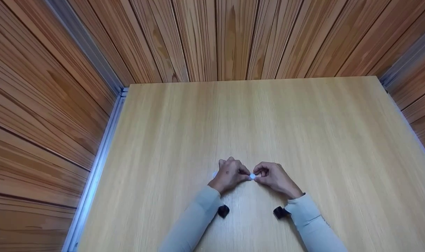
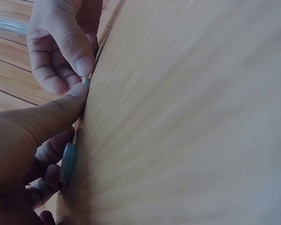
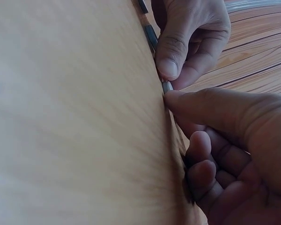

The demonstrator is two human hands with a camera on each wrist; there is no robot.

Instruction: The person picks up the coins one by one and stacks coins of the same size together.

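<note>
A small white round disc (image 1: 252, 176) lies low over the table (image 1: 268, 133) between my two hands. From its left, my left hand (image 1: 230, 174) pinches it with thumb and forefinger; from its right, my right hand (image 1: 274, 177) does the same. In the left wrist view both thumb tips meet at the small disc (image 2: 85, 81), seen edge-on. Beside the curled fingers of my left hand is a larger pale blue-green disc (image 2: 68, 163), mostly covered by that hand in the head view. The right wrist view shows the small disc (image 3: 167, 86) between the thumbs.
Wood-plank walls (image 1: 229, 42) stand behind and beside the table, with a metal rail (image 1: 104, 154) along its left edge. A black wrist camera (image 1: 223, 211) sits on the left sleeve, another black camera (image 1: 281, 212) on the right. Dark narrow pieces (image 3: 151, 36) show beside the left hand.
</note>
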